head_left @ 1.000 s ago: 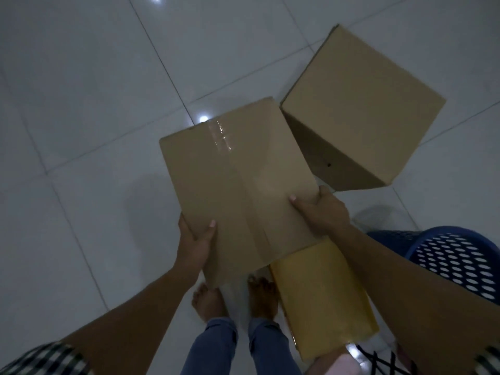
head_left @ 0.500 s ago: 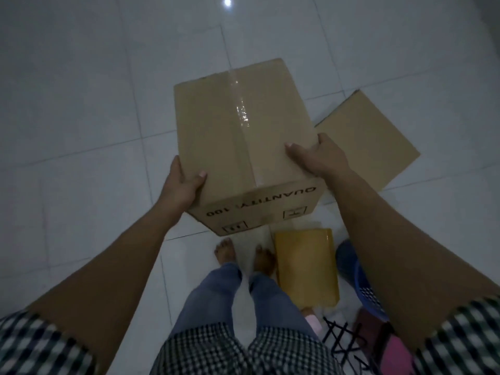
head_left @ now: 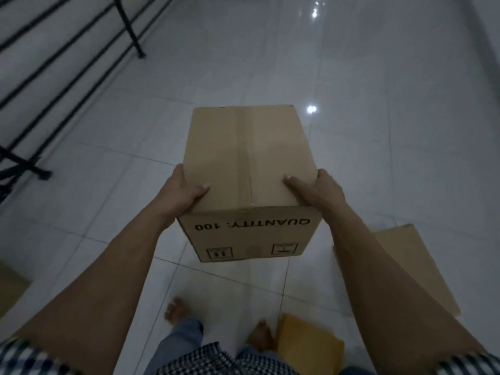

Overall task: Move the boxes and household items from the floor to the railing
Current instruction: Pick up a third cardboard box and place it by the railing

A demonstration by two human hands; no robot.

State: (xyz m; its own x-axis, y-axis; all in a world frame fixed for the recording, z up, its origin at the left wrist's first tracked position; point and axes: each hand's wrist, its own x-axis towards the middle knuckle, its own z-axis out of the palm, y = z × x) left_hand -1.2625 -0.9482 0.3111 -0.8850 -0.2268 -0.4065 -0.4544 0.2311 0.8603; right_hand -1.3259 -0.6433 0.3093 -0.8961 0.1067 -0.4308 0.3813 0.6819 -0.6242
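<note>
Left grip [head_left: 184,193]: closed on the near left corner of the taped box [head_left: 249,158]. Thumb lies across the top face; the other fingers go down the side wall, out of my sight.
Right grip [head_left: 316,190]: the same on the near right corner, thumb on top and the hand wrapped over the edge.
Load: the box hangs between the two grips, clear of the floor [head_left: 378,117]. The face printed "QUANTITY: 100" is turned toward me and reads upside down. The tape seam runs away from me along the top.
Step in hand: the carry, I judge. The box is lifted but not yet set down.
Railing [head_left: 132,36]: ahead and left of the left grip, well apart from the box. It has black bars and a post footed on the tile. I see nothing placed against the stretch in view.
Below the right grip: a second brown box [head_left: 405,266] lies on the floor just past my right forearm. A yellow padded packet [head_left: 308,345] sits beside my right foot.
Below and outward of the left grip: a cardboard corner [head_left: 10,288] at the picture's edge. I cannot tell whether it is already delivered.
Progress: early, I judge. One box is in transit and at least two items are waiting on the floor.
Remaining: turn left, close on the railing and set this box down, then come back for the rest.
</note>
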